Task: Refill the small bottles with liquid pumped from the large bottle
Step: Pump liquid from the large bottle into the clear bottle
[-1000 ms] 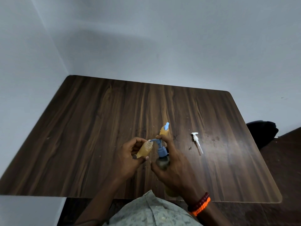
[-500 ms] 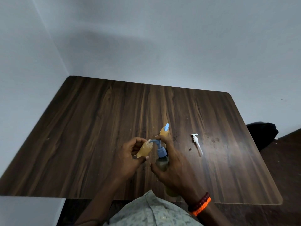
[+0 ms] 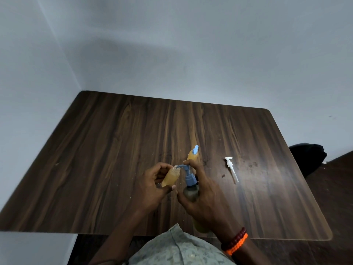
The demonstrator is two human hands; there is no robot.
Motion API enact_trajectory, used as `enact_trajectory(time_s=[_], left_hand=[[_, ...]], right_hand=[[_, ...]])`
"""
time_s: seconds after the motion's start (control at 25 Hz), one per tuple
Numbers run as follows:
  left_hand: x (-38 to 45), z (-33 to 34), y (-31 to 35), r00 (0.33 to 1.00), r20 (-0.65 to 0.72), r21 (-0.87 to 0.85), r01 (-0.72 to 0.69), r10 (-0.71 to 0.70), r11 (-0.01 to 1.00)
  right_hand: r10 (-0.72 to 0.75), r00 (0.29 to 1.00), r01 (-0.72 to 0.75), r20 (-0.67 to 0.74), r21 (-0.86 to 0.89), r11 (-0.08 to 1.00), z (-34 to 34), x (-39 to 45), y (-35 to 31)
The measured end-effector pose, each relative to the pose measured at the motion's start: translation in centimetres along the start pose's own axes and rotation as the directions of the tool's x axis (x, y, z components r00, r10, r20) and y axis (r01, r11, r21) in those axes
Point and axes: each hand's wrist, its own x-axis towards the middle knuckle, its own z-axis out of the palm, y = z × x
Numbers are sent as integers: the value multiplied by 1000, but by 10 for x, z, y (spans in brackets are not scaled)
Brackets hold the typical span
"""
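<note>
Person seated at a dark wood-grain counter [image 3: 114, 150], seen from above. The left hand [image 3: 152, 186] holds a small bottle [image 3: 171, 177] of amber liquid, uncapped and tilted, with its open mouth toward the right; fingers and thumb curl round its body. The right hand [image 3: 202, 196] grips the large bottle [image 3: 191, 194] round its upper body, thumb on the near side, while a finger reaches up over the blue pump head [image 3: 188, 174]; whether that finger presses the pump cannot be told. The blue spout sits at the mouth of the small bottle, touching or just inside it. The base of the large bottle shows yellowish liquid near the counter's front edge. A second small bottle [image 3: 193, 154], amber with a blue cap, stands upright on the counter just behind the right hand's fingers. A white pump [image 3: 231, 169] with its dip tube lies flat to the right, well apart from both hands. Beaded bracelets [image 3: 236, 240], dark red and orange, circle the right wrist; a patterned pale shirt [image 3: 181, 249] fills the lower edge
</note>
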Motion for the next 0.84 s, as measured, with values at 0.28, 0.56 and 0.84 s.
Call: enact_trajectory(time_s=[0.28, 0.56, 0.84], left_hand=[[-2, 1, -1, 1000, 2, -23, 21, -21, 1000], [-4, 2, 5, 998, -18, -108, 53, -55, 993], [-4, -5, 10, 994, -57, -185, 78, -90, 980]], right_hand=[[-7, 1000, 7, 8, -4, 1000, -1, -1, -1], [-28, 999, 20, 46, 158, 987, 2, -3, 4], [-16, 1000, 11, 12, 323, 946, 6, 2, 7]])
